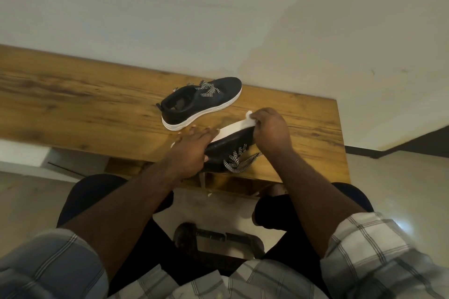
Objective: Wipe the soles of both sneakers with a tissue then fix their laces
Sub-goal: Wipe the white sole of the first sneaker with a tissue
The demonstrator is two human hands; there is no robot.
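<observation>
left hand [194, 143] gripped the tipped sneaker [233, 141] at frame centre (sole up). right hand [271, 128] pinched a tissue [250, 114] against its sole

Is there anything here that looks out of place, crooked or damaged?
Nothing looks damaged or spilled. The near sneaker lies tipped on its side at the table edge, laces hanging loose over it, but the left hand steadies it while the right hand wipes its sole with a tissue. The far sneaker stands upright.
</observation>
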